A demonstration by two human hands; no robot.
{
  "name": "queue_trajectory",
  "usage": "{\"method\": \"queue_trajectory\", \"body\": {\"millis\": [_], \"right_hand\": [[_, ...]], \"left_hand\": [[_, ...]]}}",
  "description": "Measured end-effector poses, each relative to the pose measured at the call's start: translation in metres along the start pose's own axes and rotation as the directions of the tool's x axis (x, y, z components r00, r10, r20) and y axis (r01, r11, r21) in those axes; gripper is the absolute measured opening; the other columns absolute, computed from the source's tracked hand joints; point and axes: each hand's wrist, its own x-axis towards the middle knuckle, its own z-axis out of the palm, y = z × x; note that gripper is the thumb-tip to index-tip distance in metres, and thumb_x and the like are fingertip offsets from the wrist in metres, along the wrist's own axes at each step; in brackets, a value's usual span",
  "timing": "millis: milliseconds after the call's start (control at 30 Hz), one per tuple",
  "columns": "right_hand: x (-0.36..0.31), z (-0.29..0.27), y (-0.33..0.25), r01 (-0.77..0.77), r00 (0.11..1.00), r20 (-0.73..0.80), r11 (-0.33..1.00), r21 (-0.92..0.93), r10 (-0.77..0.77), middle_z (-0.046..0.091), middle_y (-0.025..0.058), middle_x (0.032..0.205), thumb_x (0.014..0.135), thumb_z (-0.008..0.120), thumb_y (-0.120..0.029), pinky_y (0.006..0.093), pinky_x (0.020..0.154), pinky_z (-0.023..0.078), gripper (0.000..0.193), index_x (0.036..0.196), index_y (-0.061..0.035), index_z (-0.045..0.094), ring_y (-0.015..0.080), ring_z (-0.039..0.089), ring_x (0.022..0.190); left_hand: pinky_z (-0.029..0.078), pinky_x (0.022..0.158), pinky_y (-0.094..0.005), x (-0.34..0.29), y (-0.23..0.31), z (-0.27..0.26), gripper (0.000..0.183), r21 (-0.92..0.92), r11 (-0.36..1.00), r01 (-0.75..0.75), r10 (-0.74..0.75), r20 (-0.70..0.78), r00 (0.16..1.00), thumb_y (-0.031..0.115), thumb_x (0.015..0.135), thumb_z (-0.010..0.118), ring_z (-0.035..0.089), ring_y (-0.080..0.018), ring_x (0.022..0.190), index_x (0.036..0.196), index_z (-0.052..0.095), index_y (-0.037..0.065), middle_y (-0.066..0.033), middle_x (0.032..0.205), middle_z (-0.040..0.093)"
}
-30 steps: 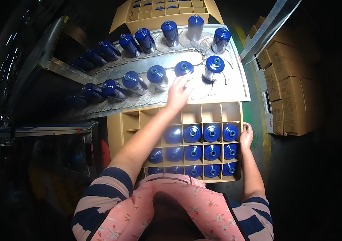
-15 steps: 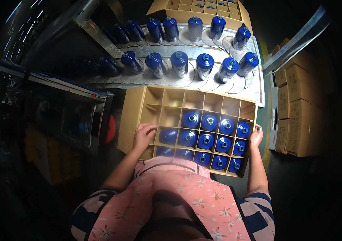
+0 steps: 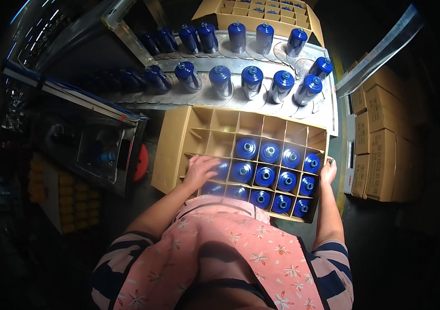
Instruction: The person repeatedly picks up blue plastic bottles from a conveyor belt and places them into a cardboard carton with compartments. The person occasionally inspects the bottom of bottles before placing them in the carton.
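Note:
A cardboard box (image 3: 171,150) with a grid of dividers stands right in front of my body. Blue bottles (image 3: 265,175) with narrow necks fill several of its compartments, mostly toward the near and right sides. My left hand (image 3: 202,173) reaches over the left part of the grid, its fingers stretched over a blue bottle (image 3: 222,168) in the middle row and partly covering it. Whether the fingertips touch that bottle I cannot tell. At the box's right wall, my right hand (image 3: 328,172) is closed around the edge.
Beyond the box runs a conveyor (image 3: 220,105) carrying two rows of upright blue bottles (image 3: 252,82). Behind it sits another divided box (image 3: 264,23). Stacked cartons (image 3: 382,155) stand at right, near a metal post (image 3: 385,49). A metal frame (image 3: 75,106) and red disc (image 3: 141,162) are at left.
My left hand has moved right, from the box's left divider onto a bottle. Conveyor bottles have shifted: the near row rightward, the far row leftward. The right hand stays at the box's edge.

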Motion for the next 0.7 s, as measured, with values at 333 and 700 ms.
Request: {"method": "queue_trajectory", "body": {"millis": [333, 700], "right_hand": [[-0.018, -0.009, -0.024, 0.185, 0.979, -0.132, 0.950, 0.250, -0.156, 0.069, 0.0105, 0.097, 0.100, 0.049, -0.011, 0.0324, 0.077, 0.049, 0.020, 0.108, -0.0054, 0.065, 0.0198, 0.064, 0.085], [-0.152, 0.011, -0.253, -0.328, 0.555, 0.731, 0.703, 0.631, -0.397, 0.060, 0.0115, 0.126, 0.093, 0.064, -0.027, 0.0298, 0.099, 0.042, 0.051, 0.137, -0.0053, 0.051, 0.0180, 0.060, 0.109]], "left_hand": [[0.037, 0.106, -0.0393, -0.007, 0.036, -0.037, 0.035, -0.423, 0.904, 0.056, -0.105, -0.092, 0.990, 0.006, 0.079, 0.070, 0.053, -0.0239, 0.122, 0.114, 0.066, 0.009, -0.0068, 0.123, 0.065], [0.043, 0.103, -0.0370, 0.044, 0.018, -0.101, 0.034, -0.944, -0.225, -0.239, -0.502, -0.098, 0.860, 0.017, 0.099, 0.052, 0.056, -0.0218, 0.117, 0.128, 0.053, 0.000, -0.0119, 0.127, 0.059]]}}
